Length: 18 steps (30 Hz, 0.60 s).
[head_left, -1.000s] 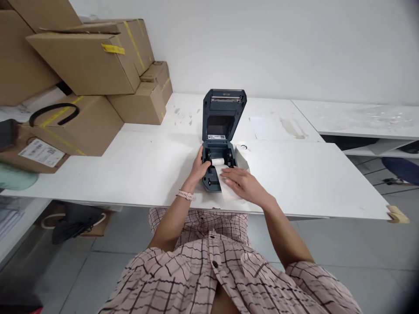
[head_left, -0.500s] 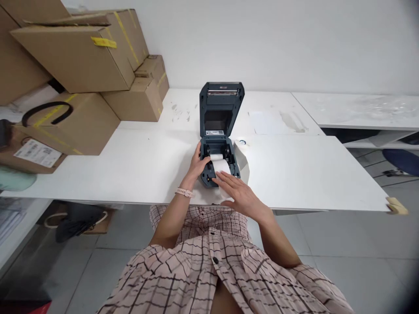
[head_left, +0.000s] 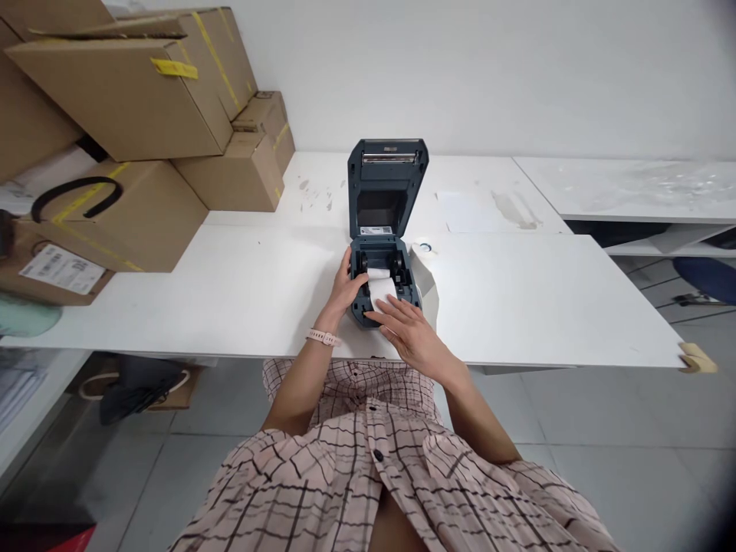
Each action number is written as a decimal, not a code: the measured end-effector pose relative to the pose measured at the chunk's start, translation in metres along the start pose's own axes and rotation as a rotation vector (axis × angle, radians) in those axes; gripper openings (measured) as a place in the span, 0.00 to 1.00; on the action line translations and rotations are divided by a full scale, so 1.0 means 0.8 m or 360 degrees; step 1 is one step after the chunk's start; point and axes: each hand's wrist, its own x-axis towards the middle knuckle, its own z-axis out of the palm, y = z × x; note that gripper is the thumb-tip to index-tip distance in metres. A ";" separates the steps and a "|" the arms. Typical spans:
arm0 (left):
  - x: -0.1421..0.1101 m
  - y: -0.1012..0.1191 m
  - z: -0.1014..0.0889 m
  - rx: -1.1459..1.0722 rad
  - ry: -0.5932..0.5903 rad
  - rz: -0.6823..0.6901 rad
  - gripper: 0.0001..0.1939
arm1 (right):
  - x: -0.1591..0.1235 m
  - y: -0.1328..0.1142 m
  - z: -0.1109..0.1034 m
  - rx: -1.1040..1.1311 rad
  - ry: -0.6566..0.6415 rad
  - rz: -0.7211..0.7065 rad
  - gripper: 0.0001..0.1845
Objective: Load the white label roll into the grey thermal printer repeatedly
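Observation:
A dark grey label printer (head_left: 356, 290) stands on the white table near its front edge, with its lid (head_left: 386, 180) swung up and back. Inside it sits a roll of white label paper (head_left: 380, 289), whose strip runs toward the front. My left hand (head_left: 343, 290) grips the printer's left side, fingers along the outer wall and thumb reaching in beside the roll. Over the front right part of the printer, my right hand (head_left: 411, 331) lies with fingers stretched out and touching the paper strip. The strip's end is hidden under that hand.
Several cardboard boxes (head_left: 123, 100) are stacked at the left of the table (head_left: 517, 299). A pale sheet of paper (head_left: 424, 284) lies against the printer's right side, near a small tape-like roll (head_left: 425, 248). Yellowish padding (head_left: 698, 358) covers the table's front right corner.
My right hand has shifted a little left, its fingers now more bent over the paper strip. The strip no longer shows hanging below the hand. My left hand keeps its hold.

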 end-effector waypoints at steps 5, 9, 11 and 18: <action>0.003 -0.010 -0.002 0.0006 -0.0043 0.0024 0.49 | -0.002 -0.005 0.002 -0.0089 -0.0048 -0.0011 0.25; 0.004 -0.010 -0.002 -0.0012 -0.0039 0.0035 0.49 | 0.001 -0.010 0.002 -0.0196 -0.0048 -0.0012 0.26; 0.004 -0.006 -0.002 -0.0047 -0.0027 0.0016 0.49 | 0.002 -0.012 0.003 -0.0235 -0.0045 -0.0011 0.27; -0.038 0.010 -0.002 -0.0104 -0.0049 -0.0069 0.43 | -0.011 -0.027 -0.012 -0.0215 -0.0166 -0.0058 0.27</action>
